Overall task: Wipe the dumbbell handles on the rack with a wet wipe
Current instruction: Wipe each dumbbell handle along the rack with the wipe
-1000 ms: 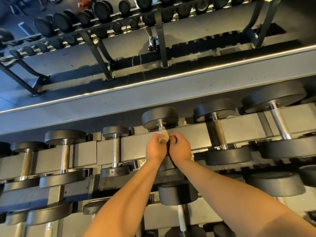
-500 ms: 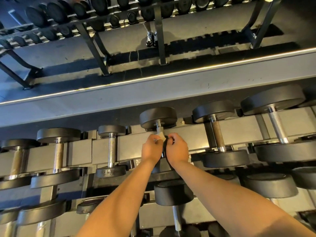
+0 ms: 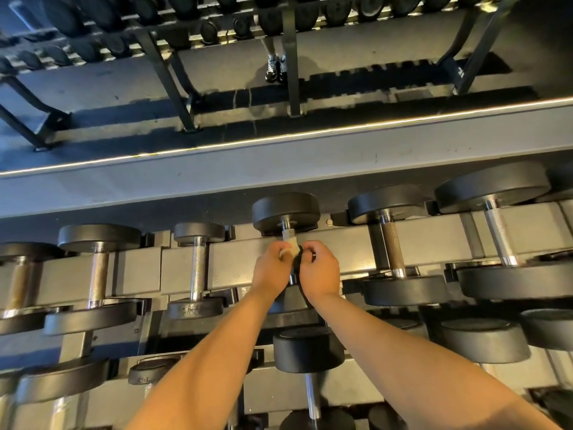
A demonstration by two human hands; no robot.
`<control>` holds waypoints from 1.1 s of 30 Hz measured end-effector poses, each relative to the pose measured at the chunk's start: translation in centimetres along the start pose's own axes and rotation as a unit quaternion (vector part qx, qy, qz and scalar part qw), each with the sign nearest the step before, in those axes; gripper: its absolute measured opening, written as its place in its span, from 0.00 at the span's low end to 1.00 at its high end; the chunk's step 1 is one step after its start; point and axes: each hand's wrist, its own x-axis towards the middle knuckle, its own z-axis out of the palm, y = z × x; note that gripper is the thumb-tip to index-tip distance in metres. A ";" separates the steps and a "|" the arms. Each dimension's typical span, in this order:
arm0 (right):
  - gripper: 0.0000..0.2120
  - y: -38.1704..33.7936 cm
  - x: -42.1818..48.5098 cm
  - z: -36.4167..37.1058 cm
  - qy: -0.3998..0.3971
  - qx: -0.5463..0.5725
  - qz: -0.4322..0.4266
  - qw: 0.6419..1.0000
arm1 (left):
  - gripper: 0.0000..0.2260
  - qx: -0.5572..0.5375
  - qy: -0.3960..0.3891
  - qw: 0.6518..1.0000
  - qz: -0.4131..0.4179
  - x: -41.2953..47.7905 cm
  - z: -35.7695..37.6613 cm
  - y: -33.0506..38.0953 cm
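- Step in hand, as I judge it: wiping one handle (image 3: 286, 227) in the top row of the rack (image 3: 235, 262), at the middle of the frame.
- That dumbbell (image 3: 285, 211) lies across the rack beam. Its far head shows above the hands, and its near head is mostly hidden behind the wrists.
- The wipe (image 3: 290, 242) shows as a small white patch on the handle, just above the knuckles and below the far head.
- The left hand (image 3: 272, 270) is clenched, its fingers curled round the wipe and pressing it to the handle.
- The right hand (image 3: 321, 271) is curled too and touches the left one. Something dark sits between the two hands. I cannot tell whether this hand grips the handle, the wipe or that dark thing.
- Only a short bare stretch of handle is visible, so how much has been wiped is unclear.
- The next move likely calls for drawing the wipe along the handle's length while turning it round the bar.
- After that, the hands would shift to the brown handle (image 3: 392, 246), right of centre.
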 end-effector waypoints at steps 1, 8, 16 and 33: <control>0.08 0.0 -0.1 0.0 0.000 -0.002 0.001 1.000 | 0.07 0.003 -0.014 1.000 -0.005 -0.3 -0.1 -0.7; 0.09 0.1 0.0 0.2 0.002 0.007 0.005 1.000 | 0.12 -0.076 0.022 0.997 0.017 1.3 -0.8 -0.3; 0.09 0.4 0.2 0.1 0.007 0.043 0.008 0.999 | 0.13 -0.093 -0.008 0.996 0.002 2.2 0.0 -1.1; 0.11 -0.5 -0.9 -1.2 -0.019 0.136 0.042 0.990 | 0.10 -0.046 -0.089 0.983 -0.152 -1.5 -0.2 -1.3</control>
